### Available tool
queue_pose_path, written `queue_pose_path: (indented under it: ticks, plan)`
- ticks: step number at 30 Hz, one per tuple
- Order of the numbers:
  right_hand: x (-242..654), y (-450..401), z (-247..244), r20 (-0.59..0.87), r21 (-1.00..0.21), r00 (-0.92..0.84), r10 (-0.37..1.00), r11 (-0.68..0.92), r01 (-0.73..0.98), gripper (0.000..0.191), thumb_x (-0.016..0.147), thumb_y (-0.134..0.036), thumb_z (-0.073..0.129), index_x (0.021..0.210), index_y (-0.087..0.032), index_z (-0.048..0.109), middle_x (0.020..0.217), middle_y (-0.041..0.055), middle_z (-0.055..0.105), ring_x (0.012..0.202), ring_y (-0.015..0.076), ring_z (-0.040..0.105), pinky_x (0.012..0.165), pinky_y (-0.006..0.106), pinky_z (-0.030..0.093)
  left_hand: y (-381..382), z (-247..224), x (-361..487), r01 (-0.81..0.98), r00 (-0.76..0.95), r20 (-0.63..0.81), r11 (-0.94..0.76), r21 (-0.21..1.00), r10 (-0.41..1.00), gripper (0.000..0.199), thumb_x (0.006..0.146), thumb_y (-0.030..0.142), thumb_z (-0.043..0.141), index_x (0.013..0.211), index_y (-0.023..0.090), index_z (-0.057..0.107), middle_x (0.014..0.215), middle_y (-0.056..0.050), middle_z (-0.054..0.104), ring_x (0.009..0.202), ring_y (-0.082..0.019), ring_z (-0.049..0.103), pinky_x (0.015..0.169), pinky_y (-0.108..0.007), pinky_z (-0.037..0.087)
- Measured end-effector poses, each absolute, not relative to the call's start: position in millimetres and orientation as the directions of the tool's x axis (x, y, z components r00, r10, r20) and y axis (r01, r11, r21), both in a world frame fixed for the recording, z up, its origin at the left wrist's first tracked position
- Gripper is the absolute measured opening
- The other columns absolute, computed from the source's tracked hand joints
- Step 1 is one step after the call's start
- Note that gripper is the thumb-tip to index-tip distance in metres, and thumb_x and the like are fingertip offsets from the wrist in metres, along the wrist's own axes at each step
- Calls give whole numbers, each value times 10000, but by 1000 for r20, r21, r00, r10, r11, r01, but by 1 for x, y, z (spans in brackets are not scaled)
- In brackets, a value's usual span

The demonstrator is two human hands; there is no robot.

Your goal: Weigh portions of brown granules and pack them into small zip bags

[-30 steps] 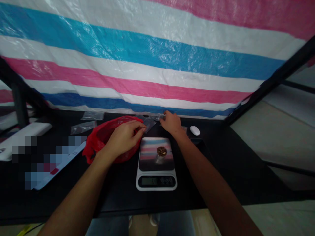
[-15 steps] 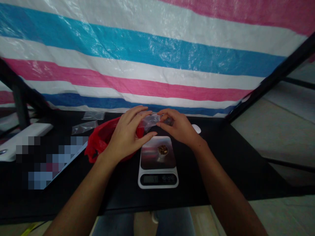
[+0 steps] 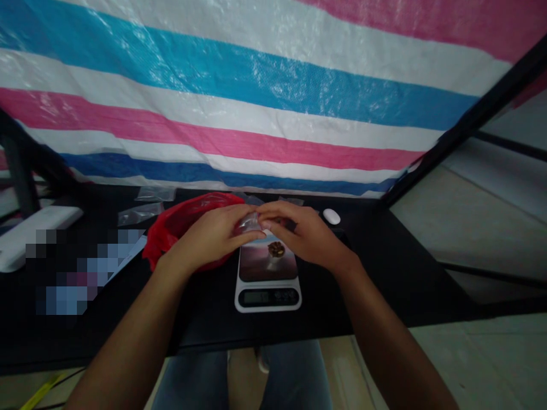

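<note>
Between my two hands, above the far edge of the scale, is a small clear plastic bag (image 3: 248, 223). My left hand (image 3: 213, 230) is closed on its left side, thumb below and fingers above. My right hand (image 3: 301, 232) pinches its right end with thumb and fingertips. Below them is a white kitchen scale (image 3: 268, 300) with a shiny metal plate, its display lit but unreadable. On the plate stands a small cup (image 3: 275, 262) filled with brown pieces (image 3: 276, 249). An open red plastic bag (image 3: 164, 236) lies beside and partly behind my left hand.
Flat clear bags (image 3: 141, 213) lie at the back left of the black table (image 3: 205, 319). A white oval object (image 3: 331, 216) sits at the back right. A white device (image 3: 38, 233) and a blurred-out flat item (image 3: 94, 273) are at left. A striped sheet (image 3: 256, 114) hangs behind.
Both hands have come closer together and lower, over the scale's far edge. My left fingers have closed onto the clear bag. The view has shifted slightly.
</note>
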State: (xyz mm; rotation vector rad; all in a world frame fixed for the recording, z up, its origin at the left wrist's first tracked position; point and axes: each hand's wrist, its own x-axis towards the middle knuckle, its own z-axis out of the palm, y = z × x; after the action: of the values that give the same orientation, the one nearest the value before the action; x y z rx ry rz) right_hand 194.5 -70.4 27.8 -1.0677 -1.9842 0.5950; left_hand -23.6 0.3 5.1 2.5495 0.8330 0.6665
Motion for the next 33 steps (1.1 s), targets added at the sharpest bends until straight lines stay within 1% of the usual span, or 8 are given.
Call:
queue_pose_path:
  ticks: [3, 5, 8, 13, 20, 23, 28, 33]
  plan:
    - [209, -85, 20, 432, -762, -193, 881, 471, 445, 268, 1005, -269, 631, 1266, -239, 685, 1182, 71, 778, 1063, 205, 742, 847, 325, 582, 1, 2, -25, 470, 710, 283, -733, 491, 645, 536, 938, 542, 660, 1354, 204, 668, 1291, -104, 746, 1117, -306, 716, 939, -393, 541]
    - [221, -95, 11, 412, -775, -120, 903, 417, 476, 255, 993, -274, 644, 1241, -235, 690, 1167, 78, 779, 1054, 214, 739, 829, 336, 577, 1, 1, -28, 483, 729, 217, -713, 509, 649, 529, 880, 532, 732, 1316, 234, 697, 1279, -77, 755, 1104, -295, 723, 916, -368, 545]
    - [234, -107, -7, 325, -740, -141, 935, 344, 579, 284, 931, -226, 705, 1214, -228, 699, 1217, 84, 764, 1051, 219, 723, 816, 342, 563, 0, 3, -30, 493, 773, 115, -705, 510, 624, 506, 790, 530, 819, 1209, 254, 753, 1175, -44, 787, 1010, -275, 742, 840, -332, 541]
    - [235, -113, -31, 253, -723, -150, 956, 290, 627, 377, 832, -252, 842, 1184, -229, 706, 1201, 67, 746, 1123, 229, 694, 993, 392, 534, -7, 10, -25, 480, 810, 70, -728, 490, 582, 535, 755, 546, 842, 1180, 230, 772, 1118, -49, 790, 952, -260, 738, 768, -302, 512]
    - [223, -108, -35, 215, -726, -141, 966, 255, 639, 318, 826, -188, 821, 1121, -237, 713, 1132, 43, 756, 1073, 224, 696, 982, 396, 521, -11, 10, -18, 455, 843, 85, -788, 415, 531, 421, 788, 498, 827, 1118, 240, 785, 1056, -45, 773, 932, -255, 737, 771, -300, 483]
    - [220, -107, -32, 201, -746, -159, 967, 256, 615, 279, 832, -166, 802, 1091, -225, 718, 1098, 37, 764, 1037, 214, 702, 953, 377, 527, -11, 10, -18, 449, 847, 96, -801, 395, 522, 462, 797, 536, 815, 1148, 239, 775, 1081, -53, 769, 969, -267, 738, 798, -311, 484]
    - [218, -105, -27, 203, -735, -168, 965, 264, 625, 290, 845, -178, 786, 1125, -224, 724, 1144, 49, 768, 1086, 225, 697, 995, 396, 512, -12, 11, -17, 438, 850, 111, -809, 393, 514, 409, 828, 534, 786, 1101, 231, 779, 1036, -51, 767, 937, -257, 736, 759, -302, 470]
    - [218, -103, -14, 243, -679, -246, 938, 346, 648, 269, 879, -196, 761, 1144, -239, 735, 1150, 57, 768, 1083, 227, 692, 997, 404, 515, -12, 8, -18, 405, 840, 177, -809, 427, 514, 423, 816, 528, 797, 1127, 242, 791, 994, -46, 768, 878, -250, 733, 735, -308, 466]
